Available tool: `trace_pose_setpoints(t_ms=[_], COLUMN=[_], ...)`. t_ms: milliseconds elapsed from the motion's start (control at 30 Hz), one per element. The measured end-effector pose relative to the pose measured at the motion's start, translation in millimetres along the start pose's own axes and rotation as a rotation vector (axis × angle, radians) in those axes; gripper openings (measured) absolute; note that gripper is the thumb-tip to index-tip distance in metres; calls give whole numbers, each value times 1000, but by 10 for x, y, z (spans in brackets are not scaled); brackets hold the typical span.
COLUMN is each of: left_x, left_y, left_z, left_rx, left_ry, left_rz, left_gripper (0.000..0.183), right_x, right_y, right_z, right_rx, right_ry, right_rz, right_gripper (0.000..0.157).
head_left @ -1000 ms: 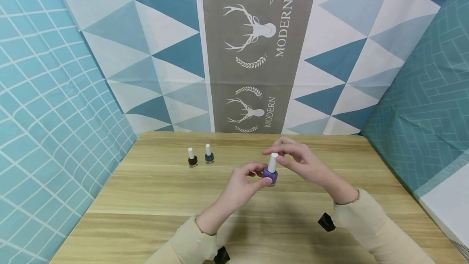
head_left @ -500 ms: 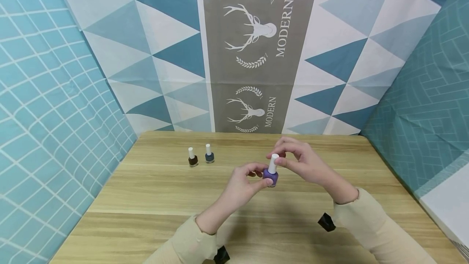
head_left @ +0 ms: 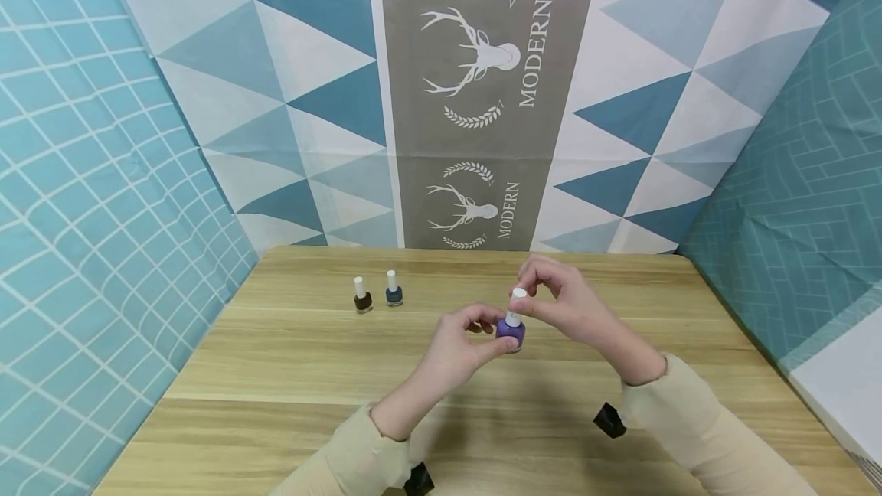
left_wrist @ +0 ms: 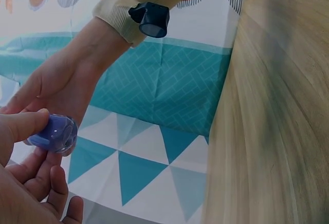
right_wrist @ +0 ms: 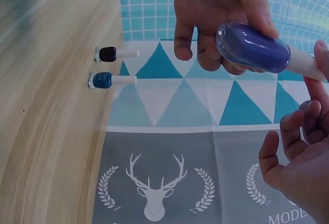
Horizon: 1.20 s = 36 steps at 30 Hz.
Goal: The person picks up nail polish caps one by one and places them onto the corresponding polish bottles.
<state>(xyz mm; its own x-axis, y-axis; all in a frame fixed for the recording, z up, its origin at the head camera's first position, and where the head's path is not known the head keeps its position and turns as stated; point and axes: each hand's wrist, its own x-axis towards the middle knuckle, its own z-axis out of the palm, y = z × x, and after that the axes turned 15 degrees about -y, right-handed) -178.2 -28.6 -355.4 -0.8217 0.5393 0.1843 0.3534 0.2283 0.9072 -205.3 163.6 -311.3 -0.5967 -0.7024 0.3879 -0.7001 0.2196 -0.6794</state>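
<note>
Above the table, a purple nail polish bottle with a white cap is held up between both hands. My left hand pinches its glass body between thumb and fingers. On the white cap, the thumb and forefinger of my right hand pinch from the right side. In the right wrist view the purple bottle lies along the gap between the hands, its cap joined to the body. The left wrist view shows the base of the bottle under the left thumb, with the cap hidden.
Two more nail polish bottles stand at the back left of the wooden table: a dark brown one and a dark blue one. Patterned cloths hang behind the table and at both sides.
My right fingers have closed in on the white cap, from loosely beside it to pinching it. The purple bottle has shifted very slightly right; the left hand keeps its grip.
</note>
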Motion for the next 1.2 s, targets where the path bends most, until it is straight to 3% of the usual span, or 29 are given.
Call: trace_pose_setpoints(t_ms=[167, 333, 467, 733, 1200], left_x=[1, -2, -8, -3, -9], left_y=[-6, -15, -25, -33, -37], left_z=[2, -10, -22, -25, -10], left_rx=[-8, 41, 88, 109, 108], left_ry=[-4, -1, 1, -10, 10], left_rz=[0, 34, 43, 66, 36], left_gripper=[23, 25, 25, 26, 27], right_x=[9, -14, -45, -64, -62], right_y=[16, 19, 5, 9, 36], right_z=[25, 20, -14, -66, -43], right_rx=[19, -17, 2, 70, 25], right_ry=[10, -27, -82, -184, -142], right_rz=[5, 23, 6, -71, -65], right_gripper=[22, 11, 24, 30, 23])
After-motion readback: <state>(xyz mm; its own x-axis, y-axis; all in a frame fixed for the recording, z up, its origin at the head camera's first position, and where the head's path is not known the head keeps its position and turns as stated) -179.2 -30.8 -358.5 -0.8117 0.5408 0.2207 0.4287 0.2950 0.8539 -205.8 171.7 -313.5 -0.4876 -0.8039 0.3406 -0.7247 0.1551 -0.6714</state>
